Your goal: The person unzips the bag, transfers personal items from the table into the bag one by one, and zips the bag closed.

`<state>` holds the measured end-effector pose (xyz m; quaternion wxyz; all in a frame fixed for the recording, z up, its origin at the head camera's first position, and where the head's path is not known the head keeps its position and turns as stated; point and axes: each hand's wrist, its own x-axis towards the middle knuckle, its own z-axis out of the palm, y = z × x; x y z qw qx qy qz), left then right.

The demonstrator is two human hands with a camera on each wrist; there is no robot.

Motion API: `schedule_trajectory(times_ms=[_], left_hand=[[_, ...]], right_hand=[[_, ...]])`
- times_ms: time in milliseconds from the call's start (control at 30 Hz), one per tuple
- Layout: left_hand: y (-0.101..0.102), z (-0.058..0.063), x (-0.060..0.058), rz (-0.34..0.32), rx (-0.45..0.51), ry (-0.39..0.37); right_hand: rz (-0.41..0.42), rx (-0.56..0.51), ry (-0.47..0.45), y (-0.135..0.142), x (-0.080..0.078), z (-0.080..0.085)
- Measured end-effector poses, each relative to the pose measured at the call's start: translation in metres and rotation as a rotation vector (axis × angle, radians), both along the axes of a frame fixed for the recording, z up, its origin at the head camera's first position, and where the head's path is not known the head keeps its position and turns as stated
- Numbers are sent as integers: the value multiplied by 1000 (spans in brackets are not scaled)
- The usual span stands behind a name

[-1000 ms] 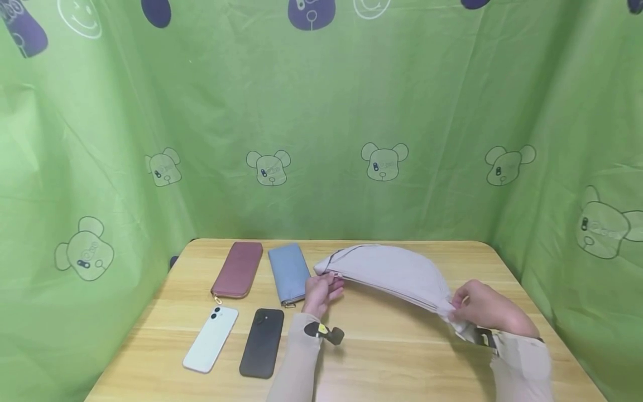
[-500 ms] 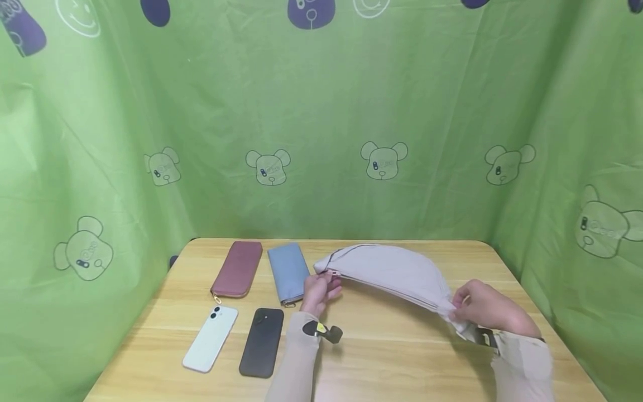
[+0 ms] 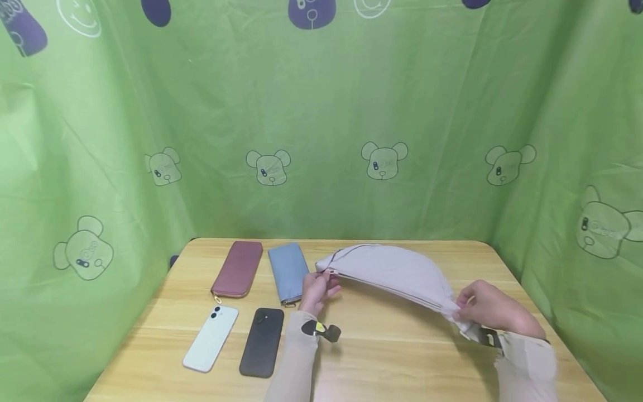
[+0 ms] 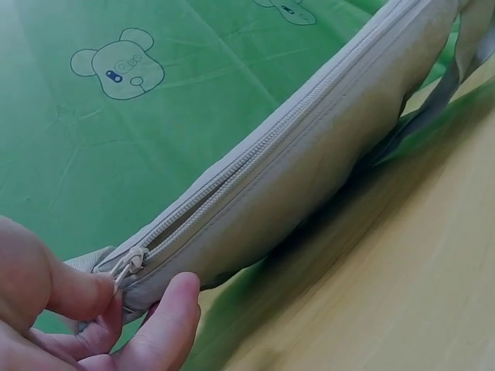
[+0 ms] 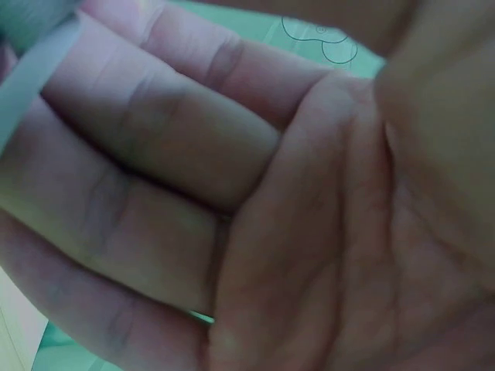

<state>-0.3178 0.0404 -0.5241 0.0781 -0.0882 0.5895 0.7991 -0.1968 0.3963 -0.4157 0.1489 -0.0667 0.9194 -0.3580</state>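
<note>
A pale grey crescent-shaped waist bag (image 3: pixel 392 271) is held up at both ends, its long zip facing me. At the bag's left end, my left hand (image 3: pixel 316 290) pinches the zipper pull (image 4: pixel 118 272) between thumb and finger. The left wrist view shows the zip teeth (image 4: pixel 209 201) parted in a narrow slit beside the slider. My right hand (image 3: pixel 489 307) grips the bag's right end, where the strap begins. Its palm and bent fingers (image 5: pixel 155 147) fill the right wrist view, with a bit of pale strap (image 5: pixel 35 85) at the corner.
On the left of the wooden table (image 3: pixel 392 363) lie a dark red wallet (image 3: pixel 238 269), a blue wallet (image 3: pixel 289 272), a white phone (image 3: pixel 210 339) and a black phone (image 3: pixel 262 342). Green patterned cloth (image 3: pixel 321 206) hangs around the back and sides.
My left hand has shifted slightly left with the zipper pull. My right hand has drawn the bag's other end a little to the right.
</note>
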Motion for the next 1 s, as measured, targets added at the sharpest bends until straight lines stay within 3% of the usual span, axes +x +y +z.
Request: schedule_trajectory(times_ms=[167, 400, 567, 700, 1000], left_hand=[[-3, 3, 1, 7, -28, 12], [-6, 9, 3, 38, -44, 103], [-7, 9, 1, 18, -32, 39], [-8, 6, -1, 9, -12, 1], [-7, 5, -2, 9, 98, -19]], right_hand=[[-3, 1, 4, 3, 1, -1], [-36, 16, 15, 6, 4, 0], [-41, 0, -15, 2, 5, 3], [-13, 34, 18, -3, 5, 4], [22, -2, -13, -11, 6, 6]])
